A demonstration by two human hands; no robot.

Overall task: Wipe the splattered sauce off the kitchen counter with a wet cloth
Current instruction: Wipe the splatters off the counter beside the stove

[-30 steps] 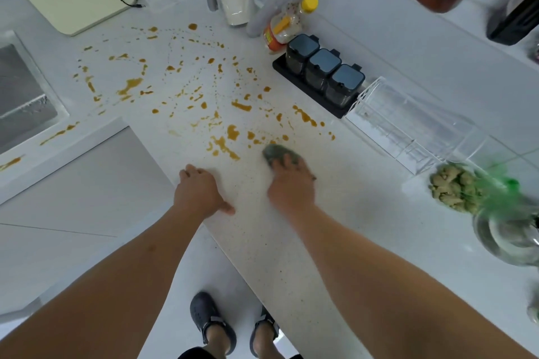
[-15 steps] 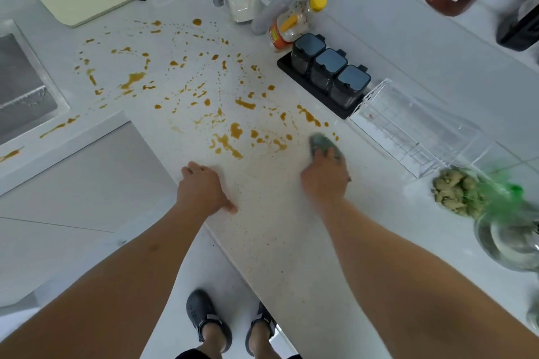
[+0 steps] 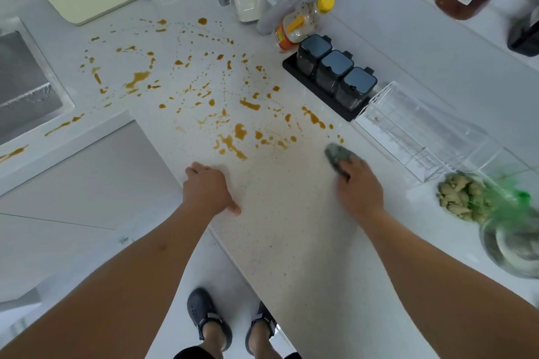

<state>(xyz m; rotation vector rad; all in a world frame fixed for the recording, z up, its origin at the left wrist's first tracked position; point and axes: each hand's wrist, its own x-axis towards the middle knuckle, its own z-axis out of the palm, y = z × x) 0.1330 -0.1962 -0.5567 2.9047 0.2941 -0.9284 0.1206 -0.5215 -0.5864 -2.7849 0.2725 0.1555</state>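
Sauce point(image 3: 137, 79) is spread in brown drops and streaks over the far left and middle of the pale worktop point(image 3: 291, 227), from beside the sink point(image 3: 26, 87) across to the black tray of spice jars point(image 3: 335, 76). The cloth point(image 3: 338, 154), grey-green and bunched, is pressed flat on the worktop under the fingers of the right hand point(image 3: 357, 186), at the right edge of the splatter and just short of the nearest drops. Its grip is a flat press rather than a clench. The left hand point(image 3: 208, 188) is laid palm down near the worktop's front edge, holding nothing.

Most of the mess is judged to be unwiped. Smearing is the main risk: thick blots could be dragged into long streaks if the small cloth is loaded and not turned or rinsed. A wide sweep to the right could knock the clear plastic container point(image 3: 423, 131) or the spice jars, which stand close by. Sauce could also be pushed off the front edge onto the floor, where the feet point(image 3: 210, 315) are placed. Streaks near the sink may be missed.
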